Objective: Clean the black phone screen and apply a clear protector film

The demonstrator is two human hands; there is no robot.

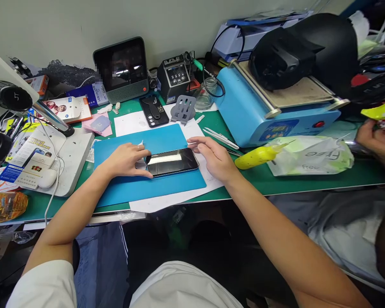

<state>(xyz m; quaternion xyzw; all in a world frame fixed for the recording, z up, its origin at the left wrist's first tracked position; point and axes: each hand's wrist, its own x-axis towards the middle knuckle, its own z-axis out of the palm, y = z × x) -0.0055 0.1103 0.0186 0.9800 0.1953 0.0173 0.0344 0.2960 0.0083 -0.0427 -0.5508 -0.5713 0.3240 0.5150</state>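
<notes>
A smartphone [175, 161] with a black glossy screen lies across the blue mat [122, 194], light glaring off its upper half. My left hand [126, 160], with a ring on one finger, grips the phone's left end, index finger at the far corner and thumb at the near one. Something thin and whitish shows under that palm; its kind is unclear. Beside the phone's right end is my right hand [213, 158], its fingers loosely stretched out and apart, close to the far right corner. Whether they touch the phone I cannot tell.
Behind the mat lie a black phone-shaped device [154, 111] and a grey stand [183, 109]. White tweezers [221, 137], a yellow bottle [256, 157], a tissue pack [311, 158] and a blue machine [244, 107] stand right. Another person's hand [377, 139] holds a yellow packet.
</notes>
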